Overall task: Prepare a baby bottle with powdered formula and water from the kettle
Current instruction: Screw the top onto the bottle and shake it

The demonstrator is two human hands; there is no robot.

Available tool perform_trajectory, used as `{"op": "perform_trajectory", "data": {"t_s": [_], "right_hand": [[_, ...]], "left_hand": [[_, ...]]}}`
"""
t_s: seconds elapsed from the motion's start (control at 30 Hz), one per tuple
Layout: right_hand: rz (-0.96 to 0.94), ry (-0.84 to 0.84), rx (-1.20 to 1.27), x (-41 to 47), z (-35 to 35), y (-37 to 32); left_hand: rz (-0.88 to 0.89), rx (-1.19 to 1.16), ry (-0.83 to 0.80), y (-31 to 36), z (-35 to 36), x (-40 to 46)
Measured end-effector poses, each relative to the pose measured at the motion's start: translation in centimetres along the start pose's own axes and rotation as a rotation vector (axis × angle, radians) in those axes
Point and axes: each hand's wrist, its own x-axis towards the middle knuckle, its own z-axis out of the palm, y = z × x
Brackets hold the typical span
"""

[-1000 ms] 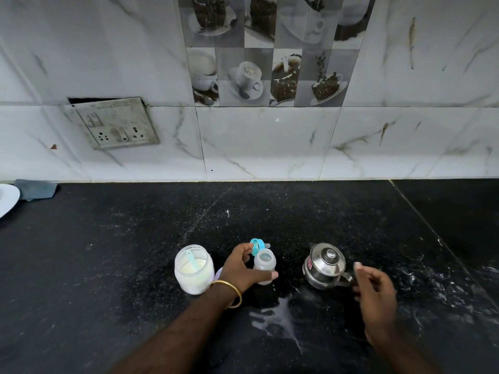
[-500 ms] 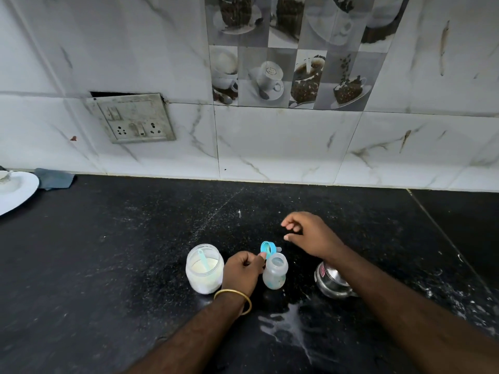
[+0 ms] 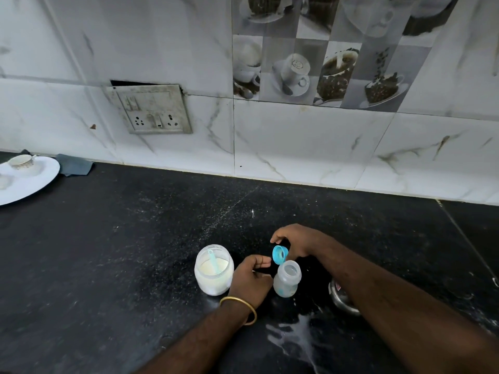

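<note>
A small clear baby bottle (image 3: 286, 279) stands open and upright on the black counter (image 3: 135, 252). Just above its mouth, a blue screw ring (image 3: 279, 254) is tilted on edge, pinched at its left rim by my left hand (image 3: 251, 278), which wears a gold bangle. My right hand (image 3: 295, 242) arches over the far side of the ring with fingers apart; whether it touches the ring I cannot tell. Left of my left hand stands an open jar of white formula powder (image 3: 214, 271) with a pale blue scoop (image 3: 213, 261) in it. My right forearm hides most of the steel kettle (image 3: 341, 299).
A splash of white liquid (image 3: 294, 338) lies on the counter in front of the bottle. A white plate with a teacup (image 3: 27, 179) and a grey cloth (image 3: 74, 164) sit at the far left by the tiled wall. A socket plate (image 3: 151, 109) is on the wall.
My right hand left the kettle's handle, crossed above it and came down to the blue ring. My left hand kept the ring above the bottle. The camera moved closer and turned left.
</note>
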Motion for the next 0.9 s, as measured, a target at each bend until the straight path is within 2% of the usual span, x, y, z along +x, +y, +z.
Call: {"op": "perform_trajectory", "data": {"t_s": [0.13, 0.27, 0.37, 0.47, 0.67, 0.77, 0.9], "right_hand": [[0.0, 0.039, 0.049, 0.1, 0.5, 0.5], [0.011, 0.175, 0.261, -0.8, 0.4, 1.0], [0.025, 0.294, 0.456, -2.4, -0.6, 1.2], [0.004, 0.318, 0.526, -4.7, -1.9, 1.2], [-0.034, 0.31, 0.412, -9.5, -3.6, 0.0], [-0.103, 0.303, 0.277, -10.9, -3.5, -0.7], [-0.105, 0.247, 0.164, -11.9, -3.0, -1.8]], "left_hand": [[-0.006, -0.022, -0.005, -0.3, 0.0, 0.0], [-0.001, -0.027, -0.013, -0.4, -0.1, 0.1], [0.035, 0.023, -0.09, -0.6, -0.4, 0.0], [0.112, 0.131, -0.161, -0.9, -0.4, -0.5], [0.339, 0.408, -0.081, -0.7, 1.0, -1.0], [0.325, 0.458, -0.021, -0.6, 1.7, -0.7], [0.267, 0.455, -0.047, -0.2, 2.0, -0.4]]}}
